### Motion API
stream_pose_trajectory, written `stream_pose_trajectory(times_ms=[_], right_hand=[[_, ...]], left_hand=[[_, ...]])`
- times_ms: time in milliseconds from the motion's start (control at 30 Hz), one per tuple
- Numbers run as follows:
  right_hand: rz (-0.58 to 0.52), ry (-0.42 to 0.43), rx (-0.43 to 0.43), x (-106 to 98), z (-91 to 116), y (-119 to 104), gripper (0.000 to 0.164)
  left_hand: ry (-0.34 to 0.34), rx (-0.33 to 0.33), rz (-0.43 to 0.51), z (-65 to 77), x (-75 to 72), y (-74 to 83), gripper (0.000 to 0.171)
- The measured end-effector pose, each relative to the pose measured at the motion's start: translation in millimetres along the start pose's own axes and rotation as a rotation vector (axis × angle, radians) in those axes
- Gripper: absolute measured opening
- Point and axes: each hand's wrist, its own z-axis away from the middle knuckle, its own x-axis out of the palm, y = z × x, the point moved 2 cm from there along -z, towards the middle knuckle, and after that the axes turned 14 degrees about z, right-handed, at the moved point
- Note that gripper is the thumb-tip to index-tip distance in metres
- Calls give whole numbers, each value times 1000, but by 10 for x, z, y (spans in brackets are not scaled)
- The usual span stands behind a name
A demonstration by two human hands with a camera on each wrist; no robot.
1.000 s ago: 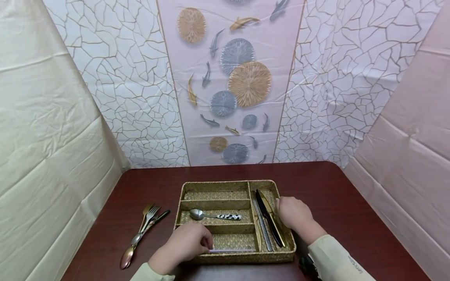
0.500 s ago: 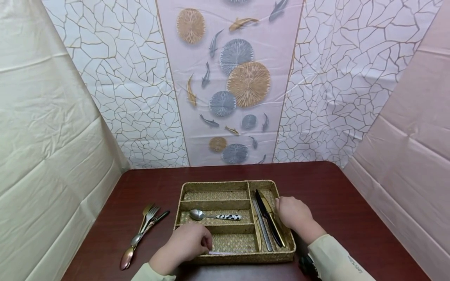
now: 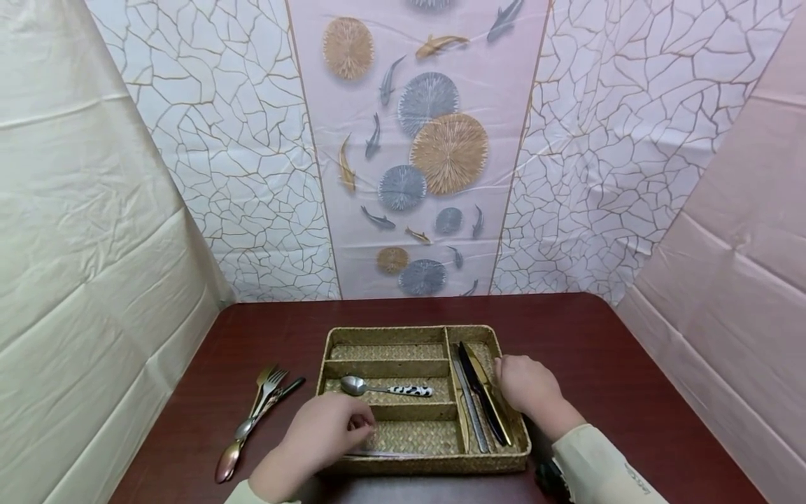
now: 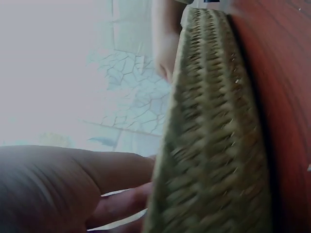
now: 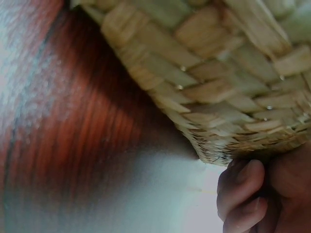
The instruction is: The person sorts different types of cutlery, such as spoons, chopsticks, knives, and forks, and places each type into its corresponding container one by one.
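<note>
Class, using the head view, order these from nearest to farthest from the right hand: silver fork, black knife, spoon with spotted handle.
1. Black knife: on the right side of the tray, beside the right hand.
2. Spoon with spotted handle: in the tray, left of the black knife.
3. Silver fork: on the table, left of the tray.

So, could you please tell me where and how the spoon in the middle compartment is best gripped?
Probably by its patterned handle, from above: the spoon lies lengthwise with its handle uncovered, and the tray walls would hinder a sideways reach.
</note>
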Motion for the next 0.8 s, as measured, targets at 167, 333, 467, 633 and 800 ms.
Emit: stream_pose_trajectory(times_ms=[167,333,467,633,800], right_hand=[[-5,28,2,-2,4,-1,45],[-7,20,1,-11,2,9,46],[1,10,1,-18,7,21,45],[8,39,-11,-34,8,14,43],[3,38,-13,-32,3,-2,42]], left_hand=[[153,-63,-57,90,-259,-52,6],[282,-170,-107,191,-554,-291,6],[318,-264,-122,275,-739,-545,7],[273,-385,-143,367,-849,-788,14],[207,-473,-164,452,-824,-946,13]])
